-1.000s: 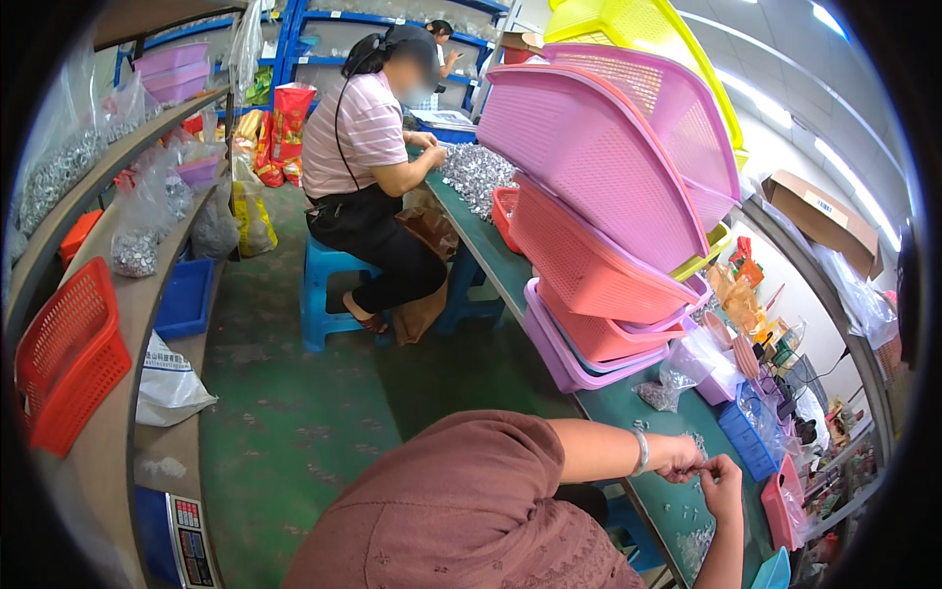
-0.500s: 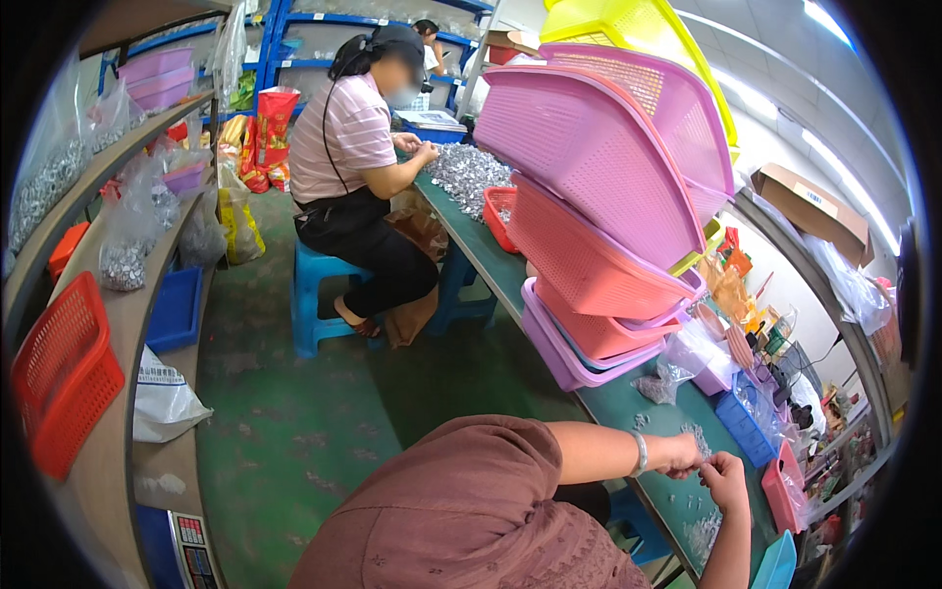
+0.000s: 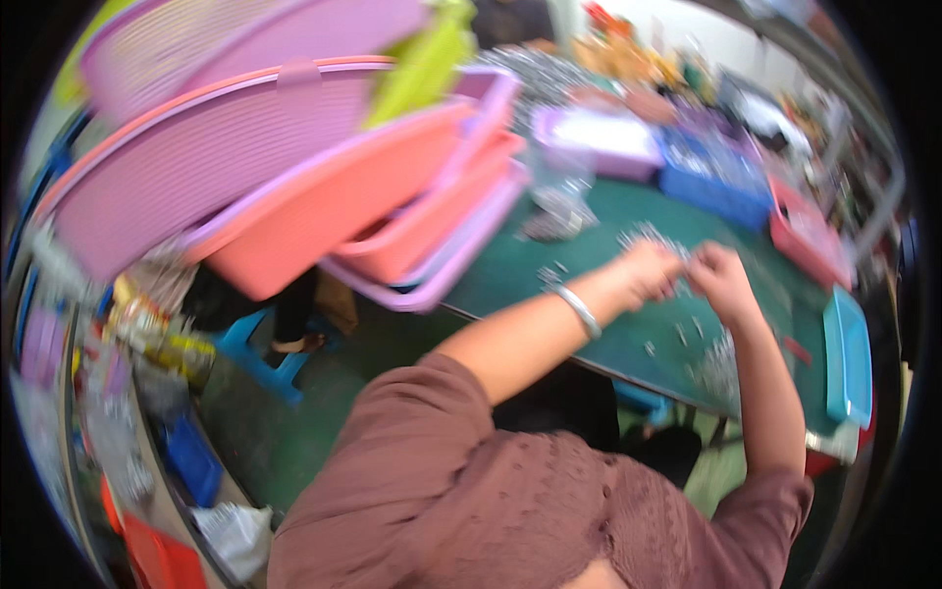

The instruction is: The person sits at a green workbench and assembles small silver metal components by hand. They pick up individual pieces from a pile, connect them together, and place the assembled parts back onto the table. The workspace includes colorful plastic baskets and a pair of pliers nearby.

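Over the green table [image 3: 618,334], my left hand [image 3: 648,273] and my right hand [image 3: 718,280] meet fingertip to fingertip. Both are closed in a pinch; motion blur and small size hide what they hold. A silvery bangle [image 3: 577,311] circles my left wrist. Just beyond my fingers lies a scatter of small, shiny pale pieces [image 3: 643,234]. A larger heap of similar pieces [image 3: 719,368] sits beside my right forearm, with a few loose ones between. To the left of my hands stands a clear plastic bag [image 3: 561,201] with small dark contents.
Tall stacked pink and purple baskets [image 3: 343,226] fill the left. Along the table's far side are a purple basket [image 3: 599,147], a blue basket [image 3: 711,191] and a pink basket [image 3: 810,245]. A turquoise tray [image 3: 839,363] stands right. Blue stool [image 3: 270,353] at lower left.
The view has swung to the right, bringing the table and hands nearer the middle. The co-worker seen earlier is now mostly hidden behind the baskets. My hands remain pinched together.
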Demonstrator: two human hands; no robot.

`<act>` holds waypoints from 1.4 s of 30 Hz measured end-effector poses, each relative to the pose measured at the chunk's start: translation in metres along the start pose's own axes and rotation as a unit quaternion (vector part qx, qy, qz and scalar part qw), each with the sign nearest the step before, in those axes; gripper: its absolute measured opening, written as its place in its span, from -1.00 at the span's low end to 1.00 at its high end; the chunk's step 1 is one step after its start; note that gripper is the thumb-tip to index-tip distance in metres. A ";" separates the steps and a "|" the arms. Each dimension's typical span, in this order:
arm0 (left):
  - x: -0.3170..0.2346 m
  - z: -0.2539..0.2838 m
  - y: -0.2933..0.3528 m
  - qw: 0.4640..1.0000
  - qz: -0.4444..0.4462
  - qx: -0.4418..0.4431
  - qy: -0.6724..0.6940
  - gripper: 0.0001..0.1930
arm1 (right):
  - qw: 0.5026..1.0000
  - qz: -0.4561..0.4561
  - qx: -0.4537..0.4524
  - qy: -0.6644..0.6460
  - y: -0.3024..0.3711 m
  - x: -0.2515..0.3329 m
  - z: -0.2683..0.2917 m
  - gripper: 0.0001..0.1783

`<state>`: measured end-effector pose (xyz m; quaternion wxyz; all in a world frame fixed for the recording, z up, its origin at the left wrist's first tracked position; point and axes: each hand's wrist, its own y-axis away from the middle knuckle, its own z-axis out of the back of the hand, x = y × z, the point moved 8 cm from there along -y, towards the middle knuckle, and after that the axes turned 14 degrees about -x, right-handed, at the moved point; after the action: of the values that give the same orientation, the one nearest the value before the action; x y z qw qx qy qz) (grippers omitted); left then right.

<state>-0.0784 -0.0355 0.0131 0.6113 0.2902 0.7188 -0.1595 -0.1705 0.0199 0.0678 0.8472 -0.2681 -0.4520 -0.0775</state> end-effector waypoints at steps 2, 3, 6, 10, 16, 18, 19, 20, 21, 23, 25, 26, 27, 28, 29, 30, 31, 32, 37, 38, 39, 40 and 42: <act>0.001 0.005 -0.006 0.999 0.043 -0.008 0.017 -0.84 | 0.998 -0.031 0.020 -0.044 -0.005 -0.007 -0.004 -0.83; -0.001 0.007 -0.009 0.998 0.047 0.000 0.040 -0.86 | 0.995 -0.051 0.024 -0.078 -0.006 -0.008 -0.006 -0.84; -0.001 0.004 -0.015 0.992 0.090 0.037 0.081 -0.86 | 0.986 -0.064 0.026 -0.151 -0.011 -0.015 -0.003 -0.85; 0.001 0.001 -0.019 0.984 0.130 0.063 0.106 -0.82 | 0.982 -0.056 0.005 -0.183 -0.012 -0.027 -0.002 -0.88; 0.014 -0.003 -0.019 0.981 0.151 0.077 0.091 -0.84 | 0.977 -0.058 -0.027 -0.204 0.002 -0.035 -0.001 -0.89; 0.016 -0.003 -0.016 0.983 0.145 0.070 0.084 -0.86 | 0.984 -0.021 -0.034 -0.171 0.004 -0.037 -0.001 -0.89; 0.017 -0.002 -0.017 0.983 0.143 0.068 0.089 -0.89 | 0.987 -0.001 -0.038 -0.154 0.004 -0.037 0.000 -0.90; 0.019 -0.002 -0.017 0.984 0.143 0.063 0.088 -0.89 | 0.988 -0.003 -0.036 -0.150 0.006 -0.038 0.000 -0.90; 0.018 0.000 -0.017 0.985 0.140 0.057 0.086 -0.89 | 0.988 -0.001 -0.033 -0.148 0.006 -0.037 0.000 -0.89; 0.018 0.001 -0.017 0.987 0.132 0.054 0.079 -0.90 | 0.988 0.005 -0.033 -0.149 0.006 -0.037 -0.001 -0.89; 0.019 0.001 -0.016 0.988 0.121 0.061 0.072 -0.91 | 0.987 0.015 -0.038 -0.155 0.007 -0.037 -0.001 -0.88; 0.019 0.001 -0.015 0.990 0.114 0.060 0.065 -0.91 | 0.986 0.012 -0.036 -0.163 0.007 -0.037 -0.002 -0.87; 0.018 0.001 -0.014 0.991 0.107 0.059 0.058 -0.91 | 0.985 0.008 -0.035 -0.169 0.007 -0.037 -0.004 -0.87; 0.018 0.002 -0.014 0.992 0.100 0.058 0.052 -0.91 | 0.984 0.004 -0.034 -0.176 0.007 -0.038 -0.004 -0.87; 0.018 0.001 -0.014 0.991 0.099 0.065 0.055 -0.92 | 0.985 -0.012 -0.026 -0.171 0.008 -0.040 -0.005 -0.86; 0.018 0.002 -0.015 0.991 0.097 0.071 0.059 -0.92 | 0.985 -0.027 -0.019 -0.167 0.008 -0.041 -0.005 -0.86; 0.018 0.002 -0.015 0.991 0.094 0.078 0.062 -0.93 | 0.986 -0.042 -0.011 -0.163 0.008 -0.043 -0.006 -0.86; 0.018 0.002 -0.014 0.991 0.093 0.079 0.061 -0.93 | 0.987 -0.038 -0.008 -0.156 0.009 -0.042 -0.006 -0.86; 0.017 0.000 -0.013 0.990 0.090 0.080 0.072 -0.93 | 0.990 -0.007 -0.014 -0.142 0.008 -0.040 -0.004 -0.86; 0.017 -0.001 -0.012 0.989 0.096 0.081 0.080 -0.93 | 0.990 -0.007 -0.013 -0.142 0.009 -0.039 -0.003 -0.86; 0.018 -0.001 -0.012 0.987 0.103 0.082 0.089 -0.93 | 0.990 -0.007 -0.013 -0.142 0.009 -0.039 -0.003 -0.86; 0.019 -0.001 -0.012 0.986 0.110 0.083 0.098 -0.93 | 0.990 -0.008 -0.012 -0.142 0.009 -0.039 -0.003 -0.86; 0.017 -0.001 -0.011 0.985 0.111 0.078 0.103 -0.92 | 0.993 0.025 -0.017 -0.114 0.008 -0.035 -0.002 -0.86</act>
<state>-0.0879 -0.0396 -0.0050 0.5231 0.4304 0.7265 -0.1156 -0.1862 0.0220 0.0359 0.7871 -0.3008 -0.5376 -0.0323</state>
